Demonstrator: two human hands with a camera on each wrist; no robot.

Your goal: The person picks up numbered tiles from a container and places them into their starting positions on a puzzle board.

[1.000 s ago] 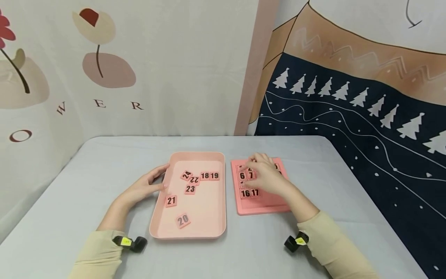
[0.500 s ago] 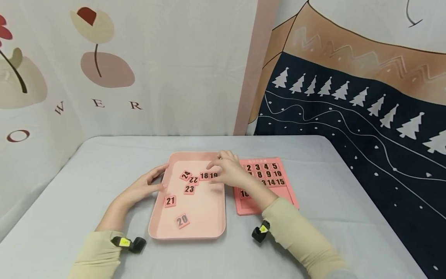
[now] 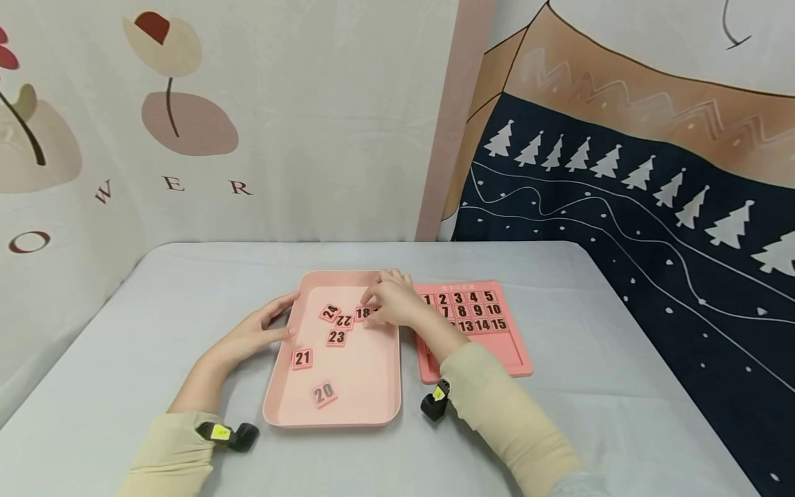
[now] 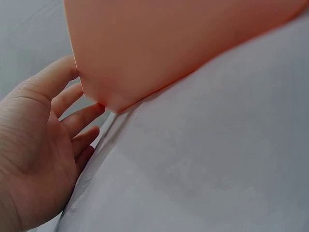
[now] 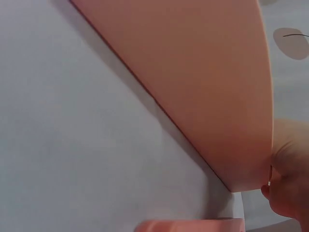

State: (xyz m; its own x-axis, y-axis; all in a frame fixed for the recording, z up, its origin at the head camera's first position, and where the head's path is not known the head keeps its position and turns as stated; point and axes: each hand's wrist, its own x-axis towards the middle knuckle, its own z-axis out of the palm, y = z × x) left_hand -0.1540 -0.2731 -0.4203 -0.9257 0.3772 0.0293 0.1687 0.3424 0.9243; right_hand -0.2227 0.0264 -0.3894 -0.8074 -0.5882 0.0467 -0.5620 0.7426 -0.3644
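A pink tray [image 3: 366, 386] holds several loose number tiles. My left hand [image 3: 245, 338] touches the tray's left rim from outside, its fingers spread; in the left wrist view the fingertips [image 4: 99, 107] meet the tray's wall. My right hand [image 3: 397, 304] reaches over the tray's right rim, with thumb and fingers apart around tile 18 [image 3: 362, 314]. Tile 19 beside it is mostly covered by this hand. Tiles 24 [image 3: 330, 313], 22 [image 3: 344, 322], 23 [image 3: 336, 337], 21 [image 3: 302, 358] and 20 [image 3: 324, 393] lie scattered in the tray.
A pink number board [image 3: 497, 345] lies right of the tray, rows of tiles up to 15 showing. My right forearm covers its lower left part. A pale cloth covers the table [image 3: 621, 428]; printed curtains [image 3: 323, 138] hang behind it.
My right hand has moved left from the number board to tiles 18 and 19 in the tray, uncovering the board's upper rows. The left hand has stayed at the tray's rim.
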